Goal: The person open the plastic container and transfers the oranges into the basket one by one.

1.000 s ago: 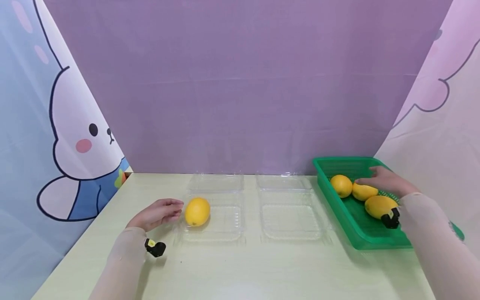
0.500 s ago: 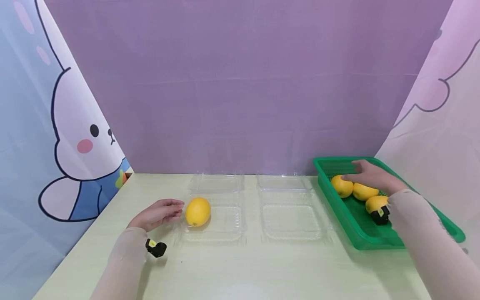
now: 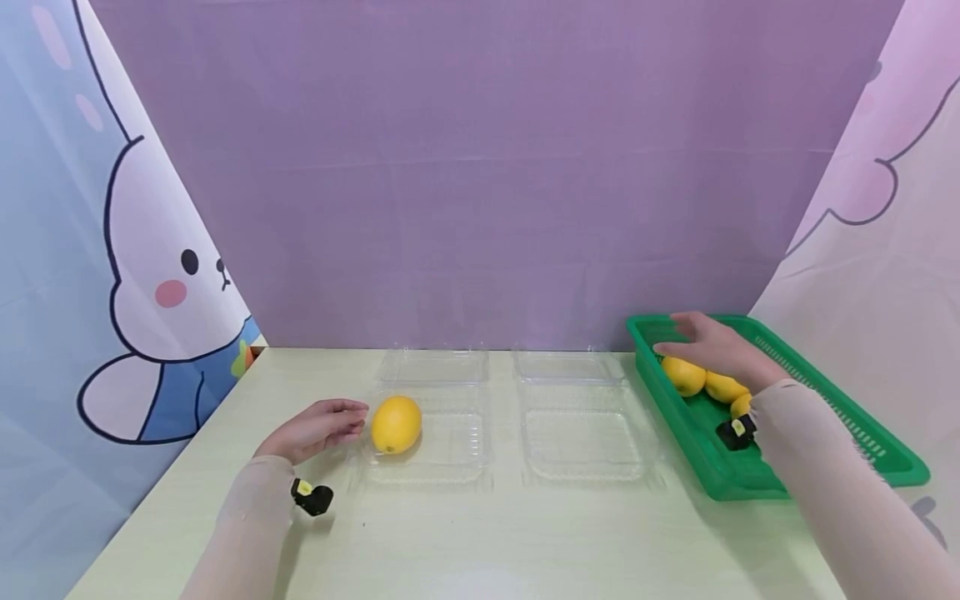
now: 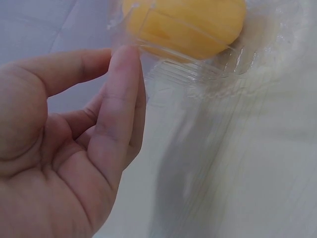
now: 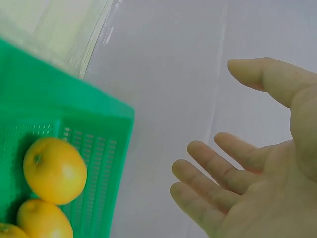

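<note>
My left hand (image 3: 315, 429) is at the left edge of a clear plastic clamshell box (image 3: 450, 446). In the left wrist view its thumb and fingertips (image 4: 125, 57) meet at the box's rim and pinch it. A yellow lemon (image 3: 396, 425) sits in the left part of this box. Over the green basket (image 3: 675, 442), my right hand (image 3: 708, 346) is held with thumb and fingers spread, holding nothing. Several lemons (image 5: 54, 171) lie in the basket below it. The right forearm partly hides one of them in the head view.
A second clear clamshell box (image 3: 585, 442) stands with its lid raised at the back, between the first box and the basket. A purple cloth (image 3: 487, 167) hangs behind the table (image 3: 480, 542); printed cloths flank both sides.
Above the basket, my right hand has moved left, from over the middle lemons to above the leftmost one. The left hand and the lemon beside it have stayed in place.
</note>
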### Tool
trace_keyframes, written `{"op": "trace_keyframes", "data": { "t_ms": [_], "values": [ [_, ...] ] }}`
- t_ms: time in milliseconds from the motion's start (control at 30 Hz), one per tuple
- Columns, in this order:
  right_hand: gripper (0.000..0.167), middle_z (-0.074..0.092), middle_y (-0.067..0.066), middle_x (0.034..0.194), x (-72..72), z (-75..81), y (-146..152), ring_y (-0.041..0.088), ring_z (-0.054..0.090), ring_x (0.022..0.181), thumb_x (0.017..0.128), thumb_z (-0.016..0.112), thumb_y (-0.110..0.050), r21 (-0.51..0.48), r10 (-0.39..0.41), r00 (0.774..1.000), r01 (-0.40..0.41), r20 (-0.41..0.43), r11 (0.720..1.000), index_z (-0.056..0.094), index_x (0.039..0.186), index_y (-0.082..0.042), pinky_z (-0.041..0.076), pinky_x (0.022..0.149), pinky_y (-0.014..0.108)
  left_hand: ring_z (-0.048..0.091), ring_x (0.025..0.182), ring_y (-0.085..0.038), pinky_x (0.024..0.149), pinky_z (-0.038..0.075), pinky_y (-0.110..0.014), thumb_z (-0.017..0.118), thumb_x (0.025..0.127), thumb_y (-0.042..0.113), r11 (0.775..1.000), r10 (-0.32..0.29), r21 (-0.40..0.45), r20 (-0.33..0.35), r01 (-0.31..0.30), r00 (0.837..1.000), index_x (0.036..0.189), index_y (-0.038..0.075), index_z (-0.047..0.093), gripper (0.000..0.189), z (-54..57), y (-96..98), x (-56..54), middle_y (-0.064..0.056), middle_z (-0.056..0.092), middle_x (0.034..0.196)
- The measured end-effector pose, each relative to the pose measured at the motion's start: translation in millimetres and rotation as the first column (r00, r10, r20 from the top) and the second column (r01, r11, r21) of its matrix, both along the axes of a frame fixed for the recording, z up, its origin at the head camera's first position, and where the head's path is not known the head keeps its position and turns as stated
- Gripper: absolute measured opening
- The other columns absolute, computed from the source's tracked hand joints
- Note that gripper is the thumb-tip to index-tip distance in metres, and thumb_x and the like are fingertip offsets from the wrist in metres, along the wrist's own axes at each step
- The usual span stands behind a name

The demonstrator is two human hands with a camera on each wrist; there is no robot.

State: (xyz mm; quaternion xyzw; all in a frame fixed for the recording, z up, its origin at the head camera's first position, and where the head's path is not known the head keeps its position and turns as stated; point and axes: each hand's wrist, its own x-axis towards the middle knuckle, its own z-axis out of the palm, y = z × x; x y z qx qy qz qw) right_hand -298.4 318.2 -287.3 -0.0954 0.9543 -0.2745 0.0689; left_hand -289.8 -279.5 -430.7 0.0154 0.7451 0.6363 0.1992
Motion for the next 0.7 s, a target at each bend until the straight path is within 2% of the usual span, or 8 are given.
{"op": "trace_keyframes", "data": {
  "t_ms": [167, 467, 700],
  "values": [
    [0.092, 0.026, 0.036, 0.153, -1.7, -2.4, -11.0, 0.053, 0.027, 0.138, 0.099, 0.058, -0.052, -0.024, 0.018, 1.0, -0.018, -0.021, 1.0, 0.016, 0.156, 0.006, 0.029, 0.106, 0.07, 0.059, 0.098, -0.021, 0.089, 0.055, -0.027, 0.058, 0.104, 0.024, 1.0, 0.006, -0.012, 0.007, -0.006, 1.0, 0.144, -0.012, 0.037, 0.058, 0.9, 1.1, -0.9, -0.016, 0.058, 0.115],
    [0.094, 0.027, 0.031, 0.155, -4.4, -8.6, -28.0, 0.049, 0.028, 0.14, 0.096, 0.059, -0.058, -0.059, 0.011, 1.0, -0.012, -0.012, 0.998, 0.019, 0.157, 0.001, 0.029, 0.108, 0.068, 0.059, 0.097, -0.021, 0.088, 0.056, -0.027, 0.058, 0.104, 0.023, 1.0, 0.012, -0.003, 0.009, -0.012, 1.0, 0.144, -0.013, 0.037, 0.057, 1.0, 1.3, -0.4, -0.015, 0.059, 0.114],
    [0.089, 0.027, 0.029, 0.156, -5.3, -13.0, -44.6, 0.047, 0.027, 0.142, 0.097, 0.06, -0.052, -0.095, 0.056, 0.998, -0.06, -0.043, 0.994, 0.021, 0.157, 0.0, 0.032, 0.108, 0.066, 0.06, 0.1, -0.023, 0.089, 0.056, -0.028, 0.058, 0.104, 0.024, 1.0, 0.009, 0.002, 0.003, -0.009, 1.0, 0.144, -0.013, 0.037, 0.058, -1.7, -0.2, -0.4, -0.016, 0.058, 0.117]
  ]
}}
